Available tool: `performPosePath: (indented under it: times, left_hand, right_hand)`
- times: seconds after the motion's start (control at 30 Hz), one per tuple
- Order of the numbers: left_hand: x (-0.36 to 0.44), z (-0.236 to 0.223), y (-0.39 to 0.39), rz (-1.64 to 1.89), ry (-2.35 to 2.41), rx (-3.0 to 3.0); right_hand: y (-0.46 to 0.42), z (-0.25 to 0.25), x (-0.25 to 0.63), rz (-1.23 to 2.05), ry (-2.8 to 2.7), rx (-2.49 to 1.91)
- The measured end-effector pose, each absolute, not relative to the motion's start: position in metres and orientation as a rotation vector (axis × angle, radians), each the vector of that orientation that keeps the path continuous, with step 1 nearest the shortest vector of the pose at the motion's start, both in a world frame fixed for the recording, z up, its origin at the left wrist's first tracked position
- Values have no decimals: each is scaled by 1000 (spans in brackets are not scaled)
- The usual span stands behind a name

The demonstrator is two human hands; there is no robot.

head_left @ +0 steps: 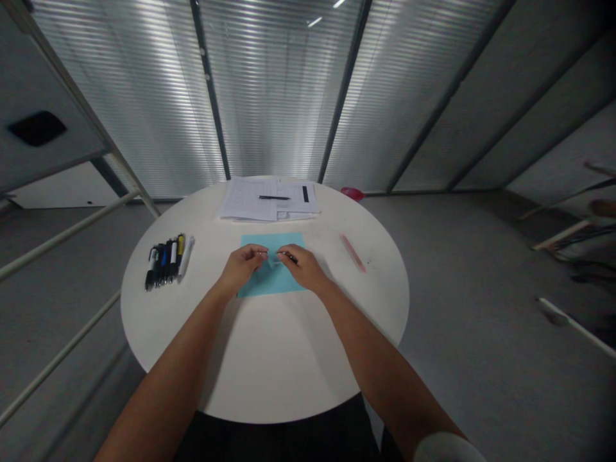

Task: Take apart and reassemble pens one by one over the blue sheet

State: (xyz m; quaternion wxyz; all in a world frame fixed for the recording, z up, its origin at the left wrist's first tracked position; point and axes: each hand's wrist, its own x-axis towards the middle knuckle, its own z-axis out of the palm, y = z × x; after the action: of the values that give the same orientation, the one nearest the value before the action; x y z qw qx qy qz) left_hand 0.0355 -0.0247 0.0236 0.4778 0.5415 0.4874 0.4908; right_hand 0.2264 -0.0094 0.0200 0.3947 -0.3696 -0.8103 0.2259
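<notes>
Both my hands are over a light blue sheet (272, 282) on a round white table. My left hand (240, 266) is closed in a pinch at the fingertips; the thing in it is too small to make out. My right hand (303, 264) is also closed, with a short, slim dark piece (292, 258) between thumb and fingers. The fingertips of the two hands face each other with a small gap between them. A pinkish, slim pen-like stick (353, 252) lies on the table to the right of the sheet.
Several pens (166, 260) lie in a row at the table's left. Stacked papers (245, 200) with a dark pen (274, 197) on top are at the far edge. A pinkish-red object (353, 193) shows beyond the table (279, 366). White metal rails (62, 237) stand at left.
</notes>
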Motion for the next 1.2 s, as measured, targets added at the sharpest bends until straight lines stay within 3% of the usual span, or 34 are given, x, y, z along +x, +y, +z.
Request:
performPosePath:
  times: [1.2]
  left_hand:
    - [37,27,-28,1090,1086,1270]
  right_hand:
    - [-11,18,225,602,-2069,-938]
